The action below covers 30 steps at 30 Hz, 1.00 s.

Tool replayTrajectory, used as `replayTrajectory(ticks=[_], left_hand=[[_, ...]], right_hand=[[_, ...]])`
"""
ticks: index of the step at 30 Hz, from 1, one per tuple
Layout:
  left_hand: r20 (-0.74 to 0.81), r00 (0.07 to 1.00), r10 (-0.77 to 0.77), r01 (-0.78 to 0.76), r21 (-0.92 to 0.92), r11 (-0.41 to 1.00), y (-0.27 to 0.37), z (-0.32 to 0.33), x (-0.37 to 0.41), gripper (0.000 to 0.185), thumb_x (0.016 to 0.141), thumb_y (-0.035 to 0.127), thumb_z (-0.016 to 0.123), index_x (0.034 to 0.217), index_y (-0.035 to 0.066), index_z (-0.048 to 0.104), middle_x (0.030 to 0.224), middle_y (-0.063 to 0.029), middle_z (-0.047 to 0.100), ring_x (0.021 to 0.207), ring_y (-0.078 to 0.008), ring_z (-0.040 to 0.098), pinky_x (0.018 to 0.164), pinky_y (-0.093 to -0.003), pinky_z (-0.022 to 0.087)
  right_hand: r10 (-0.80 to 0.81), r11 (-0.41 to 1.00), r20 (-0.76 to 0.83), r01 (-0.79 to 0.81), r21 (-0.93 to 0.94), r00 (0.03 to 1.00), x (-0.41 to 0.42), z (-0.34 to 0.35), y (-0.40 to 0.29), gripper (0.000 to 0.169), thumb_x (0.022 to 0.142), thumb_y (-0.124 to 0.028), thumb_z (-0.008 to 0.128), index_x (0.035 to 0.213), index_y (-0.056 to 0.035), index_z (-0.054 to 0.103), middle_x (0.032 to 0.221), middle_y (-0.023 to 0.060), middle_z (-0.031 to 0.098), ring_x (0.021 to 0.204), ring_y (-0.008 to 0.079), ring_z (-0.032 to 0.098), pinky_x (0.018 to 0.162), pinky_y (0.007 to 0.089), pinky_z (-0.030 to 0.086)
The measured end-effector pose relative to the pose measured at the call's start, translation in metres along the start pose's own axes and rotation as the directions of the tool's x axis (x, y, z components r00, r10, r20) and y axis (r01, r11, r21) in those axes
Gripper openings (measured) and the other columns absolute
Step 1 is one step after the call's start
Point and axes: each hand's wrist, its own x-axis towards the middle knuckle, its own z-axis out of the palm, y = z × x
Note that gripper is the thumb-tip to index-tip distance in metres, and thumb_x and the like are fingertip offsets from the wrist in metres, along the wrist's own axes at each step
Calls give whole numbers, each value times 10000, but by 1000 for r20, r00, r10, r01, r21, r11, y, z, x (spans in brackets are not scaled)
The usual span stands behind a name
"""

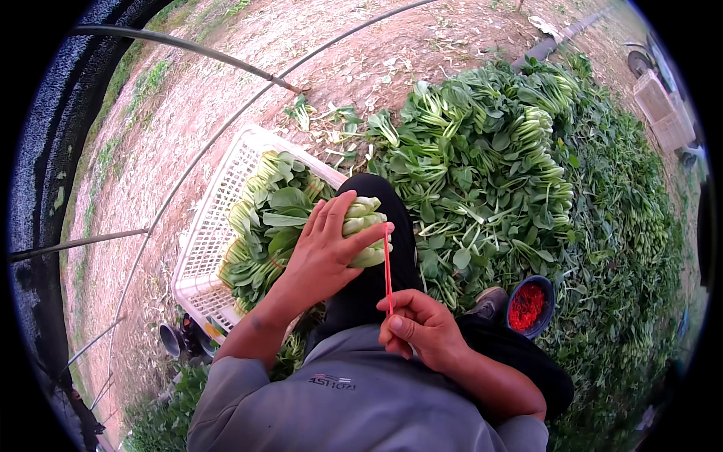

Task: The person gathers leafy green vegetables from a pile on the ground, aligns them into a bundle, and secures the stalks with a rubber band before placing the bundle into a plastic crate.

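My left hand (325,254) lies over a bunch of leafy greens with pale stems (364,212), resting on my knee, and grips it. A red rubber band (387,265) is stretched between my left thumb and my right hand (418,327), whose fingers pinch its lower end. The bunch's leaves are largely hidden beneath my left hand. Left of the knee stands a white plastic crate (206,243) with slotted walls. Inside it are several bunches of greens (254,226), some tied with orange-red bands.
A large heap of loose greens (469,169) covers the ground to the right. By my shoe (490,302) stands a dark blue bowl (545,322) of red rubber bands (525,308). Metal hoop poles (186,48) cross at left; more crates (663,110) stand far right.
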Motion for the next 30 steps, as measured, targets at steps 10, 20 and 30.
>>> replayTrajectory(ticks=[10, 20, 30], left_hand=[[-6, 996, 86, -86, 20, 996, -4, 0, 1, 859, 714, 196, 844, 1463, 85, 438, 1490, -228, 402, 1385, -464, 408, 1170, -539, 342], [-74, 994, 77, -91, -200, 976, -33, 8, -8, 1041, 682, 128, 893, 1555, 117, 327, 1545, -187, 406, 1417, -420, 422, 1151, -501, 390], [88, 996, 8, 49, -629, 775, -71, 5, -3, 1233, 663, 96, 938, 1618, 125, 158, 1597, -142, 380, 1454, -289, 414, 1180, -435, 365]], right_hand=[[-778, -73, 451, 650, -756, 438, 129, 5, -99, 396, 896, -2, 729, 1282, -18, 643, 1282, 155, 678, 943, 203, 723, 827, 303, 591], [-513, 745, 82, 491, -451, 855, 110, -53, -52, 1144, 736, -333, 938, 1551, 28, 220, 1616, 244, 261, 1531, 344, 260, 1191, 498, 345], [-703, 217, 288, 582, -784, 650, 126, -18, -4, 1112, 682, -344, 951, 1498, -5, 276, 1602, 259, 238, 1478, 438, 309, 1200, 456, 333]])
